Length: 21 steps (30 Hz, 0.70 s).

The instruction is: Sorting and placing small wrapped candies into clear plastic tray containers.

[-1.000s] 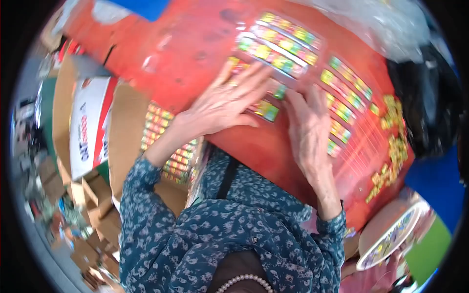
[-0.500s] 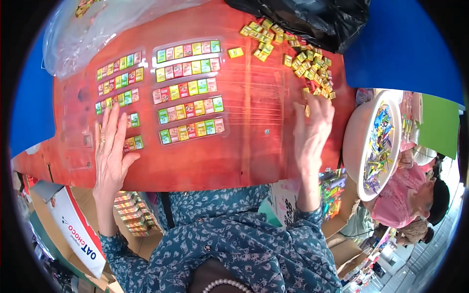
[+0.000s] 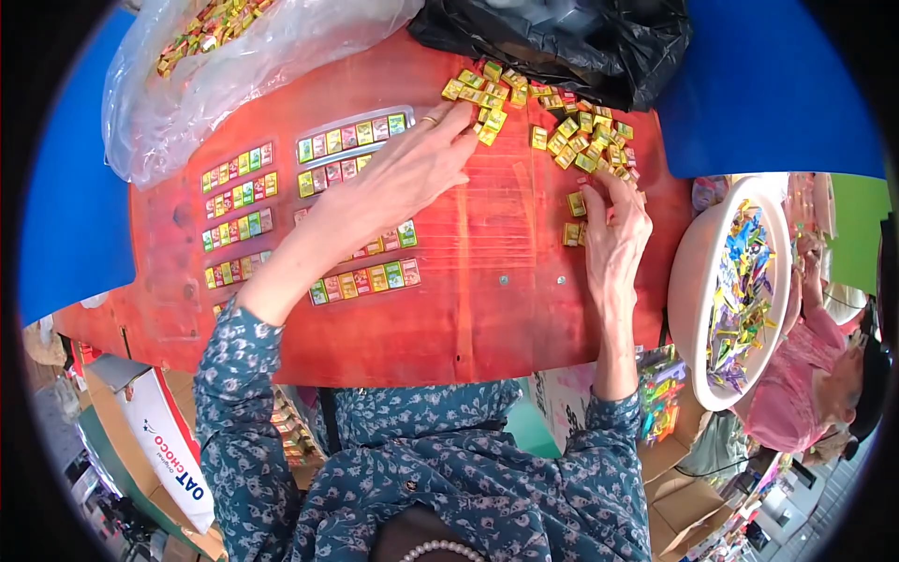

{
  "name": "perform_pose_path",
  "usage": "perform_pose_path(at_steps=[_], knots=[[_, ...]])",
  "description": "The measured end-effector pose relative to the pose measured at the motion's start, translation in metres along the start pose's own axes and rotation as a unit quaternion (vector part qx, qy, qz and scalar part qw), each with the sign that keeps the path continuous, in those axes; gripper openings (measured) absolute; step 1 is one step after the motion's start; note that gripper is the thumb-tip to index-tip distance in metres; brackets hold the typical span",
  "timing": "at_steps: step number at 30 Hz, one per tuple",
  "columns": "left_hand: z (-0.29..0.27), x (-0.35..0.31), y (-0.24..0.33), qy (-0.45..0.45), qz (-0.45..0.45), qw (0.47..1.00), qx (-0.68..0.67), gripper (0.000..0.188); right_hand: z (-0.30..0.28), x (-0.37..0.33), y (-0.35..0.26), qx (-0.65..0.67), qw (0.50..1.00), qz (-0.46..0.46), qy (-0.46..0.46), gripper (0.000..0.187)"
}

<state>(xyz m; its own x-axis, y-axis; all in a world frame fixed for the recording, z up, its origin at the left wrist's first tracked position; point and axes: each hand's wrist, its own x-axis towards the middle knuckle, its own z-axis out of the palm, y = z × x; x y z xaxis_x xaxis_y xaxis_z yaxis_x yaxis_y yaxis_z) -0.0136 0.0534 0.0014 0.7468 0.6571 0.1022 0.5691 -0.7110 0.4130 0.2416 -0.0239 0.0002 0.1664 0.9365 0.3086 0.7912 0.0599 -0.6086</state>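
Note:
My left hand (image 3: 412,164) reaches across the tray rows, its fingers stretched out at a cluster of small yellow boxes (image 3: 492,98). Its forearm hides part of the rows beneath. My right hand (image 3: 618,229) is at the near edge of a looser pile of yellow and red boxes (image 3: 585,136), fingertips touching it, thumb apart from the fingers. Beside that thumb lie a few loose yellow boxes (image 3: 572,234). Small boxes in mixed green, yellow, red and pink stand in rows in a clear plastic tray (image 3: 365,281), with shorter rows (image 3: 239,228) to its left.
A clear plastic bag (image 3: 140,112) full of small boxes lies far left, a black plastic bag (image 3: 562,56) at the back. On the right stands a white basin (image 3: 688,309) of colourful wrapped pieces. A person in pink (image 3: 796,375) is beyond it. Cardboard boxes (image 3: 688,510) stand below the red table (image 3: 403,347).
My left hand has swung right and away from the left rows to the yellow cluster. My right hand has shifted slightly; loose boxes now show beside its thumb. The view has shifted a little.

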Motion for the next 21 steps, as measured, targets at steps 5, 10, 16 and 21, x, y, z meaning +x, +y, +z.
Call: perform_pose_path(at_steps=[5,10,16,21], knots=[[0.019,0.004,0.005,0.06,-0.026,0.998,-0.017,0.055,0.02,-0.01,-0.035,0.09,0.993,-0.04,-0.071,0.015],[0.008,0.002,0.0,0.048,-0.05,0.992,-0.106,0.05,0.039,-0.012,-0.045,0.012,0.989,-0.101,-0.111,0.015],[-0.068,-0.021,-0.064,0.241,-0.105,0.965,0.008,0.042,0.019,-0.006,-0.052,0.027,0.984,-0.068,-0.164,0.021],[-0.134,-0.071,-0.191,0.385,-0.294,0.871,0.081,0.025,0.017,0.033,-0.092,0.084,0.969,-0.098,-0.212,0.015]])
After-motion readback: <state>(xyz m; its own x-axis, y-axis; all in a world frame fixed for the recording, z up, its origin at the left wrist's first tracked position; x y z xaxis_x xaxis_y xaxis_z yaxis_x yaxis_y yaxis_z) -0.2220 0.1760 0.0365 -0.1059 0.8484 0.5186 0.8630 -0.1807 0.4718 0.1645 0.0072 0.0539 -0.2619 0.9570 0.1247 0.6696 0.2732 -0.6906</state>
